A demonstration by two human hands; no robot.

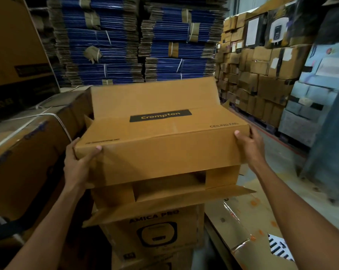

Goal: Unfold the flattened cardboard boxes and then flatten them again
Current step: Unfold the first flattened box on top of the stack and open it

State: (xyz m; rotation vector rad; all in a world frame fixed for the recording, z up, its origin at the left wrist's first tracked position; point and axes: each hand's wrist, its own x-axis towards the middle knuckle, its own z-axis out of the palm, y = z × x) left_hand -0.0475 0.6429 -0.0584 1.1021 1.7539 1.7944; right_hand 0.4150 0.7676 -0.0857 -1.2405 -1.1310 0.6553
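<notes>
A: The opened Crompton ceiling fan box (164,137) sits over the AMICA PRO carton (155,230); its splayed bottom flap (164,205) could snag there.
B: And the left hand (77,164) and right hand (248,147) grip only near corners, so it might twist loose.

One head-worn wide-angle view: looks forward and down, close on cardboard box (164,156), warehouse stacks (110,41) behind.

Box (160,145) atop printed carton (155,230)
</notes>
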